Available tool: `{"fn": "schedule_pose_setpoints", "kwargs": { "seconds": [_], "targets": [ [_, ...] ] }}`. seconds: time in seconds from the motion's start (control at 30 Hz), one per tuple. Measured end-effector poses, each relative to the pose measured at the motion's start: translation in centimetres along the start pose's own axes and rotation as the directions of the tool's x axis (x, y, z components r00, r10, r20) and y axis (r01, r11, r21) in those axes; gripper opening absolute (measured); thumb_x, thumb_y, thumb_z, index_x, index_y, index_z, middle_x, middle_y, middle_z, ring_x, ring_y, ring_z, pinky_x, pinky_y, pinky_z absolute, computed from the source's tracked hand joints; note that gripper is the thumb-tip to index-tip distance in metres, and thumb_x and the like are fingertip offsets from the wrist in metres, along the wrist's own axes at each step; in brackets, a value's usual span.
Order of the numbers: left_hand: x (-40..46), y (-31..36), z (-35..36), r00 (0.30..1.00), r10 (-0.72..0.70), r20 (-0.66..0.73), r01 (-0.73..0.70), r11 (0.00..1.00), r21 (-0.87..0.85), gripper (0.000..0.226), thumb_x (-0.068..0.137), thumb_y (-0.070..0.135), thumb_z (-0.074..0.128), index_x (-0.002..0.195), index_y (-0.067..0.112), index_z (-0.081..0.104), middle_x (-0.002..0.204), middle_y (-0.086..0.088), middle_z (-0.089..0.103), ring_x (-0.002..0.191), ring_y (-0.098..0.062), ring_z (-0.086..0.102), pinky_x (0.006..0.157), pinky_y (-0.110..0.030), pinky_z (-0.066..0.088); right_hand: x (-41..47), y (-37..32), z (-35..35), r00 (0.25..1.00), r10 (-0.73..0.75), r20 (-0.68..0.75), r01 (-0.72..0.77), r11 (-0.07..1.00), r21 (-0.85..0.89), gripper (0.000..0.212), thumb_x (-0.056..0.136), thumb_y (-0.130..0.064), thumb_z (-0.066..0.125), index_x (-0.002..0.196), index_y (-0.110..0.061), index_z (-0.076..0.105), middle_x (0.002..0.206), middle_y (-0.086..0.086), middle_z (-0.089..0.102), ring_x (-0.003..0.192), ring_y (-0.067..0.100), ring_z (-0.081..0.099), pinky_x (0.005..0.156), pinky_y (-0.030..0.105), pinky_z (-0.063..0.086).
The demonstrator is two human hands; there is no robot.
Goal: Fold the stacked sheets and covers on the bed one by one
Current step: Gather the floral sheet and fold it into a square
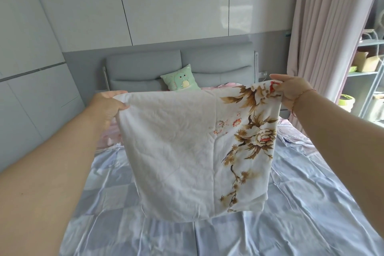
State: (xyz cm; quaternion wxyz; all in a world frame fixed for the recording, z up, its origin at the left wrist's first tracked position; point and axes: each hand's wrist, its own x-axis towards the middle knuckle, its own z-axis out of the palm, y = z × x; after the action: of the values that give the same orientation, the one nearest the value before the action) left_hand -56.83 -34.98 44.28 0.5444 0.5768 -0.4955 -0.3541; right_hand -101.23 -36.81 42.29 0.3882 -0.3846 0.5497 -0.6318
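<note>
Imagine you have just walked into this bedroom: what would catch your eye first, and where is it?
First, the white cloth with brown flowers, hanging in the middle over the bed, its top corners gripped by the left hand and the right hand. Under it lies a shiny pale blue checked sheet. Behind, a green cartoon cushion leans on the grey headboard.
</note>
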Motion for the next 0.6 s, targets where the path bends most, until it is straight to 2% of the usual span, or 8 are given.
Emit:
{"fn": "schedule_pose_setpoints", "kwargs": {
  "seconds": [0.07, 0.13, 0.17, 0.23, 0.33, 0.4, 0.5, 0.6],
  "targets": [
    [0.2, 0.0, 0.0, 0.997, 0.073, 0.007, -0.073, 0.994, 0.078, 0.033, 0.083, -0.012, 0.063, 0.108, 0.010, 0.064, 0.059, 0.009, 0.067, 0.045, 0.002, 0.059, 0.045, -0.010, 0.047, -0.3, -0.4, 0.1, 0.998, -0.053, -0.032, 0.052, 0.998, -0.017, 0.043, 0.086, 0.018, 0.049, 0.120, -0.004, 0.063, 0.116, 0.018, 0.062, 0.098, 0.027, 0.065, 0.092, 0.037, 0.053],
    [0.4, 0.0, -0.2, 0.993, 0.118, 0.015, -0.119, 0.982, 0.149, 0.021, 0.083, 0.000, 0.071, 0.102, 0.008, 0.067, 0.055, 0.011, 0.067, 0.052, -0.005, 0.061, 0.047, -0.013, 0.046, -0.4, -0.6, -0.1, 0.994, -0.098, -0.056, 0.099, 0.995, 0.016, 0.037, 0.087, 0.010, 0.056, 0.120, -0.004, 0.063, 0.103, 0.012, 0.065, 0.085, 0.018, 0.066, 0.082, 0.029, 0.057],
    [0.5, -0.1, -0.4, 0.991, 0.129, 0.018, -0.130, 0.976, 0.177, 0.020, 0.082, 0.005, 0.074, 0.101, 0.006, 0.068, 0.063, 0.005, 0.070, 0.062, -0.014, 0.061, 0.052, -0.018, 0.047, -0.4, -0.6, -0.2, 0.992, -0.110, -0.063, 0.112, 0.993, 0.037, 0.034, 0.088, 0.005, 0.059, 0.120, -0.004, 0.064, 0.097, 0.009, 0.066, 0.084, 0.017, 0.066, 0.080, 0.028, 0.057],
    [0.6, -0.1, -0.5, 0.990, 0.135, 0.029, -0.138, 0.959, 0.246, 0.025, 0.081, 0.010, 0.077, 0.103, 0.003, 0.069, 0.087, -0.011, 0.068, 0.079, -0.021, 0.054, 0.061, -0.026, 0.043, -0.3, -0.4, -0.6, 0.990, -0.122, -0.072, 0.124, 0.992, 0.016, 0.032, 0.089, 0.000, 0.060, 0.119, -0.007, 0.065, 0.098, 0.006, 0.067, 0.090, 0.017, 0.067, 0.086, 0.029, 0.056],
    [0.7, -0.1, -0.5, 0.981, 0.192, -0.001, -0.174, 0.891, 0.420, 0.023, 0.081, 0.018, 0.078, 0.100, 0.008, 0.070, 0.094, -0.012, 0.065, 0.079, -0.022, 0.054, 0.066, -0.029, 0.042, -0.5, 0.1, -1.0, 0.971, -0.215, -0.108, 0.192, 0.962, -0.194, 0.035, 0.089, -0.004, 0.062, 0.122, -0.015, 0.065, 0.116, 0.001, 0.062, 0.100, 0.015, 0.063, 0.097, 0.029, 0.049],
    [0.6, 0.1, -0.5, 0.966, 0.255, -0.035, -0.192, 0.802, 0.566, 0.022, 0.081, 0.026, 0.079, 0.095, 0.012, 0.068, 0.088, -0.009, 0.063, 0.073, -0.023, 0.053, 0.067, -0.029, 0.041, -1.1, 0.0, -1.1, 0.945, -0.310, -0.104, 0.242, 0.877, -0.415, 0.035, 0.090, -0.007, 0.060, 0.123, -0.018, 0.063, 0.114, -0.003, 0.058, 0.103, 0.014, 0.058, 0.097, 0.023, 0.044],
    [0.8, 0.2, -0.4, 0.944, 0.329, 0.000, -0.221, 0.636, 0.740, 0.027, 0.081, 0.032, 0.077, 0.093, 0.010, 0.066, 0.088, -0.008, 0.061, 0.079, -0.026, 0.051, 0.070, -0.030, 0.037, -1.3, -0.3, -1.1, 0.906, -0.421, -0.039, 0.277, 0.661, -0.697, 0.029, 0.090, -0.011, 0.059, 0.118, -0.015, 0.067, 0.117, 0.005, 0.065, 0.107, 0.022, 0.059, 0.097, 0.029, 0.046],
    [1.4, -0.5, 0.1, 0.940, 0.339, 0.040, -0.222, 0.521, 0.824, 0.029, 0.082, 0.030, 0.076, 0.095, 0.005, 0.066, 0.097, -0.017, 0.066, 0.086, -0.031, 0.055, 0.071, -0.032, 0.038, -0.7, 0.0, -0.8, 0.889, -0.457, 0.009, 0.261, 0.493, -0.830, 0.024, 0.089, -0.014, 0.058, 0.109, -0.014, 0.071, 0.115, 0.010, 0.067, 0.104, 0.029, 0.061, 0.093, 0.035, 0.049]
  ]
}}
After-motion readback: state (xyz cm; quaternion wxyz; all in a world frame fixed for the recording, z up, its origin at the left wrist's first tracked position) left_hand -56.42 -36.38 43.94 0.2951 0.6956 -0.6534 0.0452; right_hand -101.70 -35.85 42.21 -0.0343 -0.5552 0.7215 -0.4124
